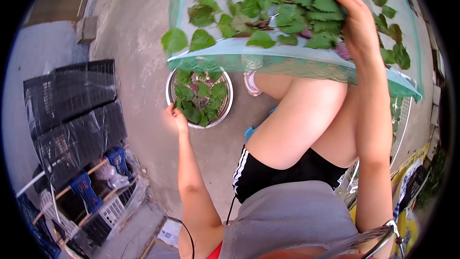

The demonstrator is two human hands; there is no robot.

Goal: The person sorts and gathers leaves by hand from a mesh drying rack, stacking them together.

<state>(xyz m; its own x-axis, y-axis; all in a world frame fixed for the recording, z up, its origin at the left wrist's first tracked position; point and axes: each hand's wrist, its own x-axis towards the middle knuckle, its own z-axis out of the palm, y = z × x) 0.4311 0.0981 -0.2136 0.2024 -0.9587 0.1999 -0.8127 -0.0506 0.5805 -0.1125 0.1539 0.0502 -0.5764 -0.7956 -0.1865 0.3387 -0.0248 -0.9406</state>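
Note:
Many green serrated leaves with some purple undersides, which look like perilla leaves (249, 7), lie spread over a pale cloth (225, 48) with a green lace edge. My right hand (354, 17) is closed around a stack of these leaves (326, 2) at the cloth's right side, thumb on top. To the lower left, a round metal-rimmed basin (229, 101) on the ground holds more leaves (203, 89). Beside its lower left rim is my left hand (177, 117), fingers curled and partly blurred; whether they grip anything is unclear.
My bare knees (306, 110) are bent under the cloth's near edge. On the left stand black plastic-wrapped crates (74, 108) and a rack with blue parts (86, 192). A white wire frame (405, 125) shows at right, near a yellow patterned cloth (407, 206). The ground is concrete (139, 81).

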